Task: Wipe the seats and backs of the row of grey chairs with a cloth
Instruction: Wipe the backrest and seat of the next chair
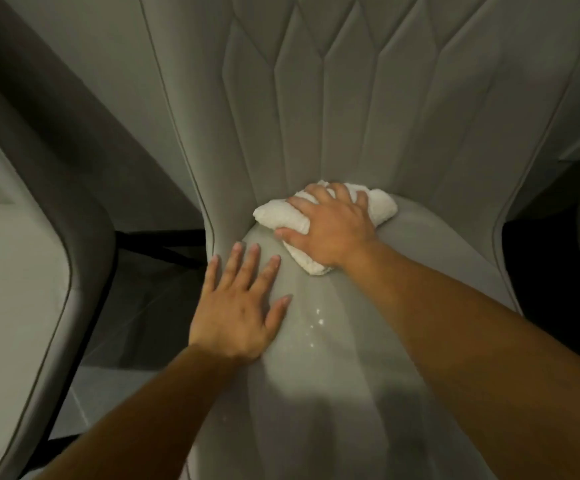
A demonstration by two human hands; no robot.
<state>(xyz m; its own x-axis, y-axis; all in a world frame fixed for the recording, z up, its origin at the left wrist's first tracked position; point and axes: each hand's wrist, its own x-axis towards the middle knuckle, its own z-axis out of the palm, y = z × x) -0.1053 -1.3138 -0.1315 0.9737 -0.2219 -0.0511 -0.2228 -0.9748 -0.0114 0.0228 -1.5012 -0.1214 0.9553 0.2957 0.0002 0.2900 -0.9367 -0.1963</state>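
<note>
You are wiping the seat (333,341) of the middle grey chair, at its far end where it meets the quilted back (350,109). Your right hand (333,226) presses down on the white cloth (281,216), its grip closed loosely over the bunched fabric, fingers draped across the top. The cloth lies right in the crease between seat and back. Your left hand (240,306) is flat on the seat nearer you than the cloth and toward the seat's left edge, grip open, holding nothing, seemingly bracing you. A few bright specks (318,318) sit on the seat nearer you than the cloth; I cannot tell if they are droplets or crumbs. Next, I judge, you draw the cloth back over those specks, then work up the back. A neighbouring chair (15,271) waits left of the seat.
</note>
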